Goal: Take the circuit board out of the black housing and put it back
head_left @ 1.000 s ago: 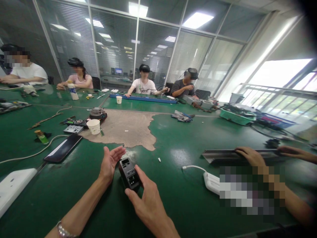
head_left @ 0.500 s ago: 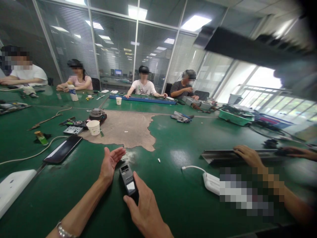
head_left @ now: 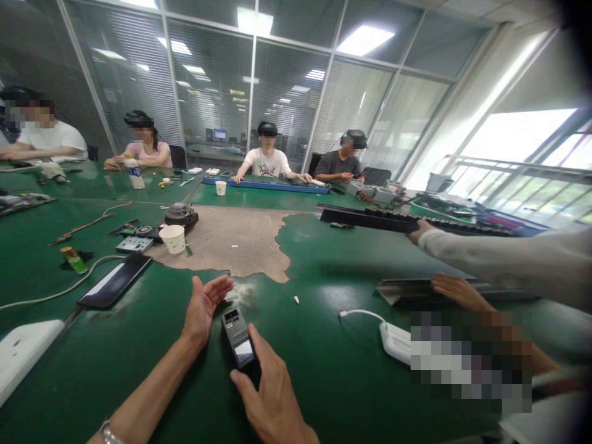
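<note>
My right hand grips a small dark grey box-shaped device between thumb and fingers. Openings like ports show at the device's far end, and a white label or screen lies nearer to me. Just left of it, my left hand rests at the green table, fingers stretched out and palm turned towards the device, holding nothing. Pale powdery marks lie beyond the device, and a small white scrap is to the right. The device's underside is hidden by my right hand.
At left lie a black phone and a white power strip. A paper cup stands by electronic parts. To the right, a co-worker's hand touches a metal channel; another person's sleeved arm holds a long black bar.
The long dark bar at the upper right has come down low over the table, held by a sleeved arm that now shows. Gloves on the table are now hidden behind it. My hands stay nearly still.
</note>
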Motion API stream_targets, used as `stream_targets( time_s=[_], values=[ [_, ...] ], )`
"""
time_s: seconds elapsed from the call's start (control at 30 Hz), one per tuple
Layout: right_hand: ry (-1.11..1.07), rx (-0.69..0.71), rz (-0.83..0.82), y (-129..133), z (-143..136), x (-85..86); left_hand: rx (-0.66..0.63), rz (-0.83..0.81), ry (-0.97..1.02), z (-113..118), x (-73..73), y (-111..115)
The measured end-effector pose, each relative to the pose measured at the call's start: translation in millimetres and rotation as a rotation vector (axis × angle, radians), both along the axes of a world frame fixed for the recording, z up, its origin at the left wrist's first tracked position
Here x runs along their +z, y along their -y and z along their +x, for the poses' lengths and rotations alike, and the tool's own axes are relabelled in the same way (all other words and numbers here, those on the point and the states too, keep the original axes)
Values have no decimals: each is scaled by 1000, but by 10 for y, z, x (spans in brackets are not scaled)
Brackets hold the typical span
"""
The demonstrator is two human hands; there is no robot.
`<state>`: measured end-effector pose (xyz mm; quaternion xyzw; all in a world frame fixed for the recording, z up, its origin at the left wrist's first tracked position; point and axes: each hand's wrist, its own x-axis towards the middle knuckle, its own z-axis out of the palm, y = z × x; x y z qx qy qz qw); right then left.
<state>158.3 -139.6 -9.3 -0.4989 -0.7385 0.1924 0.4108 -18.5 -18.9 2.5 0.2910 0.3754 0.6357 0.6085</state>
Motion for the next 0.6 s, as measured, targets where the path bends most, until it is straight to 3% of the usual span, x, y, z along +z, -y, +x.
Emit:
stream_targets(
  time_s=[0.2,0.37,0.5,0.6],
  values=[
    [-30,-31,-24,12,-34,36,4,8,-18,15,25,19],
    [-113,-25,-164,-46,1,289,14,4,-16,31,48,30],
    [-217,-67,-177,-178,184,503,11,9,-29,36,62,38],
    [-229,-141,-133,-281,397,524,12,15,-46,35,51,42]
  ],
)
